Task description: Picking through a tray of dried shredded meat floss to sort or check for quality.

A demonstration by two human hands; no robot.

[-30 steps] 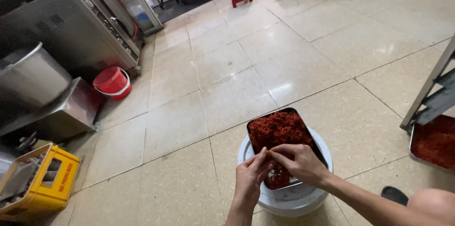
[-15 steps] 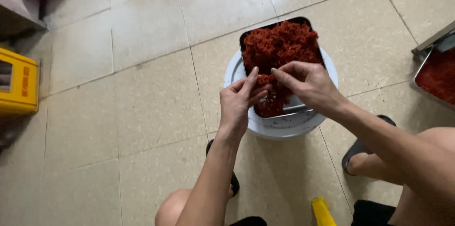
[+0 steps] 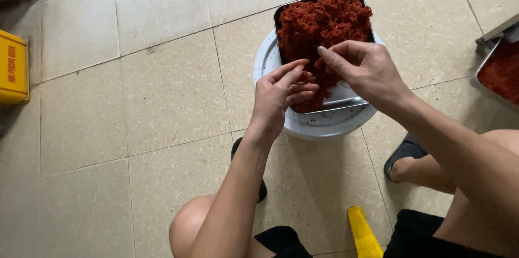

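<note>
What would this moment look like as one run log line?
left hand: fingers in red shredded food | right hand: pinching shreds | metal tray: on white round lid | floor: tiled

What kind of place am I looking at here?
Probably a food-prep area with the work done on the floor: beige tiled floor, a metal tray heaped with red shredded food on a white bucket lid, and a second tray nearby.

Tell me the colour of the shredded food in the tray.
Dark red shredded food, best seen in the head view.

Beige tiled floor (image 3: 162,90), grey grout lines; yellow crate (image 3: 13,68) at left edge.
</note>
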